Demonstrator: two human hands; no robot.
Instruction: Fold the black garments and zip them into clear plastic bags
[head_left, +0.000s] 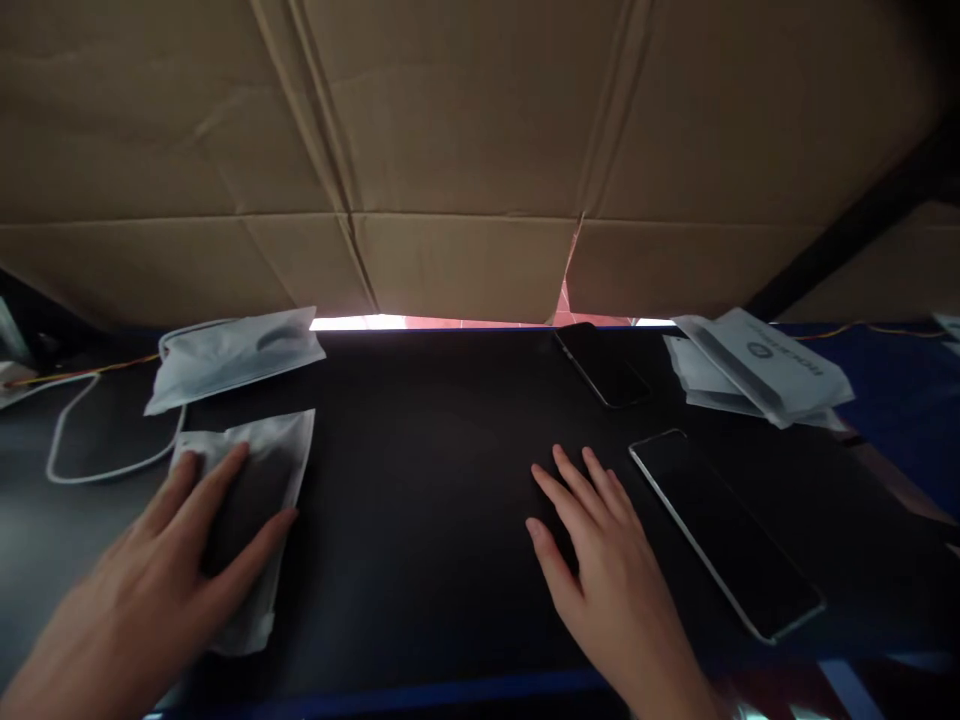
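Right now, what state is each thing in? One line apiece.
Near translucent white packet: lying, dark item inside
Left hand: resting on that packet
Right hand: palm down, holding nothing
Far-left translucent white packet: lying
White cable: looped
Far black rectangular phone: screen dark
Near black phone-like slab, pale rim: face dark
White printed packets: overlapping pile
Brown cardboard sheet: creased

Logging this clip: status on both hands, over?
Left hand: spread on white translucent plastic pouch. Right hand: holding nothing, beside dark pale-rimmed rectangular slab. Thin white cable loops beside pouch.
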